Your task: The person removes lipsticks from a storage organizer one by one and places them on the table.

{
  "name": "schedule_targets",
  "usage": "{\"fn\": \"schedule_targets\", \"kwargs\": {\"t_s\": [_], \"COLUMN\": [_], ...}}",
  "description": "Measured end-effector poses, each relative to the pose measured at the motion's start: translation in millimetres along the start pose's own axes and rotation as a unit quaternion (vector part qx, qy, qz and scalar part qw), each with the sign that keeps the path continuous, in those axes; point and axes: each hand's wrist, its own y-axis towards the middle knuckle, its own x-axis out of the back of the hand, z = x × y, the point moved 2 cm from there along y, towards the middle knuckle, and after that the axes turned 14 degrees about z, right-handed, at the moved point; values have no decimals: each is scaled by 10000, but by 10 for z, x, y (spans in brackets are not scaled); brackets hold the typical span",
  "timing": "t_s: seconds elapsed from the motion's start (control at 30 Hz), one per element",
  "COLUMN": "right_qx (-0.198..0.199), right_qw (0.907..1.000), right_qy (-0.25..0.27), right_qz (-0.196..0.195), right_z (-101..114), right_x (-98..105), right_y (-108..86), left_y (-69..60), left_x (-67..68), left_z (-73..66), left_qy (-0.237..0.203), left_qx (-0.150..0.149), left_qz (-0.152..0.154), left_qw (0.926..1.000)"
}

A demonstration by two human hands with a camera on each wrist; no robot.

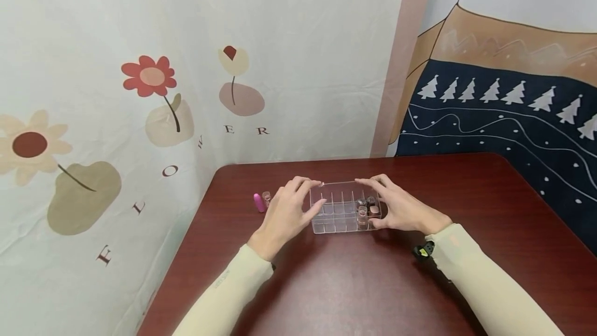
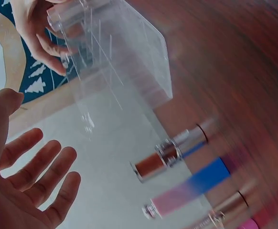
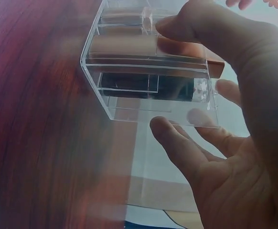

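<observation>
A clear plastic lipstick organizer [image 1: 333,223], divided into small compartments, stands on the table. My right hand [image 1: 404,206] holds its right end, thumb at the front and fingers behind. Several lip tubes stand in the right-hand compartments, among them a clear-capped one [image 1: 362,217], a dark tube [image 3: 172,87] and a beige and copper tube [image 3: 124,46]. My left hand [image 1: 285,217] is beside the organizer's left end with fingers spread; the left wrist view shows a gap between them. Beyond that hand are a brown lip gloss [image 2: 151,166] and a blue-and-pink tube [image 2: 191,187].
A bright pink tube [image 1: 259,203] stands left of my left hand, next to a clear-capped tube [image 1: 266,197]. The dark red table [image 1: 354,284] meets a flower-printed cloth [image 1: 303,118] at the back and a navy tree-patterned cloth [image 1: 475,123] on the right.
</observation>
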Motion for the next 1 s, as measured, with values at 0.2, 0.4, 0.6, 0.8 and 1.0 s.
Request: {"fn": "schedule_targets", "kwargs": {"t_s": [0.2, 0.4, 0.6, 0.8, 1.0], "right_qx": [23, 50, 66, 77, 45], "right_qw": [9997, 9995, 9996, 9996, 9996], "right_qy": [215, 255, 231, 198, 265], "right_qz": [-90, -165, -138, -169, -127], "right_z": [-34, -53, -51, -58, -64], "right_x": [-25, -39, -32, -27, -31], "right_y": [19, 30, 39, 39, 24], "left_y": [101, 218, 300, 376, 448], "left_x": [-60, -117, -187, -252, -343], "left_z": [-120, -224, -305, -391, -466], "left_qy": [113, 106, 156, 188, 149], "left_qx": [-148, -419, -571, -705, -828], "left_qz": [225, 426, 772, 1138, 1379], "left_qw": [9996, 9982, 9953, 9908, 9869]}}
